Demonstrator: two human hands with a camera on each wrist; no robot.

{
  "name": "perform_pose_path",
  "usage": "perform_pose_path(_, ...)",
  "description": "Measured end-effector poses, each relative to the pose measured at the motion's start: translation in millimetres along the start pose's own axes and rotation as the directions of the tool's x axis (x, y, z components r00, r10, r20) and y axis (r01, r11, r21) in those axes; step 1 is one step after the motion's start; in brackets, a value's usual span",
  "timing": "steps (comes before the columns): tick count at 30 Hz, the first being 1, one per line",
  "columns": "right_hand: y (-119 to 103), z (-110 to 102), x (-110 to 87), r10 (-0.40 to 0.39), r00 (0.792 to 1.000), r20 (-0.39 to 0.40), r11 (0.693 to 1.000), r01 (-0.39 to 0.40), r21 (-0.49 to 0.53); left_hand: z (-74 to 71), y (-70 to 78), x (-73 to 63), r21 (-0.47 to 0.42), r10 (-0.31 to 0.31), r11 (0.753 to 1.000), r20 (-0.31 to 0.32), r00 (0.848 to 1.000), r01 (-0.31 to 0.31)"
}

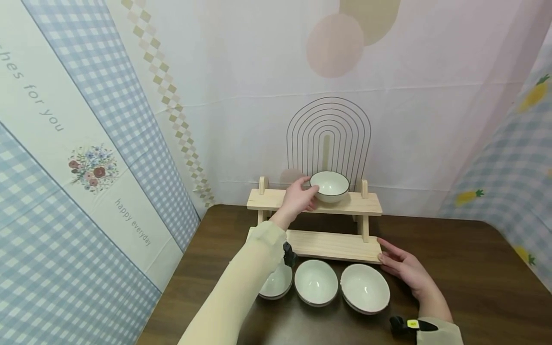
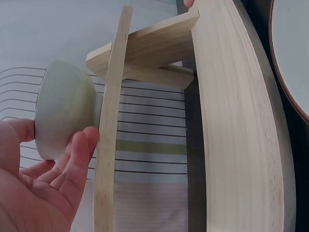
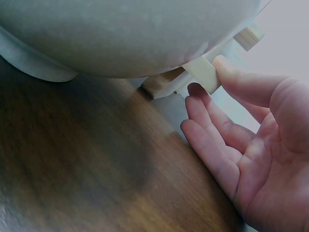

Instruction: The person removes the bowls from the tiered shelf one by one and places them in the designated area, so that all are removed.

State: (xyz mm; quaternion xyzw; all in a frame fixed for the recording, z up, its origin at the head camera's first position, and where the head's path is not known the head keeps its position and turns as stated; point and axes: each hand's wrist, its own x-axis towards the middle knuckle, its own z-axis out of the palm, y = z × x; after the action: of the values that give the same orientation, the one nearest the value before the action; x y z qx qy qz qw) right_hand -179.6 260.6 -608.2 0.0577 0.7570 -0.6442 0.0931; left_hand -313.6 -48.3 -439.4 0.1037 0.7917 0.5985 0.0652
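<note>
A small white bowl with a dark rim [image 1: 329, 184] stands on the upper board of a two-tier wooden shelf [image 1: 327, 245]. My left hand [image 1: 298, 197] holds this bowl by its left side, the thumb at the rim and the fingers curled low around its wall. In the left wrist view the bowl [image 2: 65, 108] has its foot against the upper board, and the left hand [image 2: 43, 183] is beside it. At the lower board's right end, my right hand [image 1: 407, 269] pinches the board's edge [image 3: 205, 75] between thumb and fingers.
In front of the shelf, a left bowl [image 1: 277, 281], a middle bowl [image 1: 316, 282] and a right bowl [image 1: 365, 289] stand in a row on the brown table [image 1: 487, 278]. My left forearm partly covers the left one. A patterned cloth [image 1: 241, 129] hangs behind the shelf.
</note>
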Motion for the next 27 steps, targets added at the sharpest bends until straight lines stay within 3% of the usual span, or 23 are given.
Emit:
perform_pose_path(9,3,6,-11.5,0.004,1.000,-0.013,1.000,-0.004,-0.001,0.6,-4.2,-4.8,-0.136,-0.034,0.990,0.028,0.999,0.038)
perform_pose_path(27,6,23,-31.6,0.015,0.998,-0.057,1.000,-0.015,0.011,-7.2,-15.0,-26.7,-0.320,-0.081,0.945,-0.025,0.996,0.069)
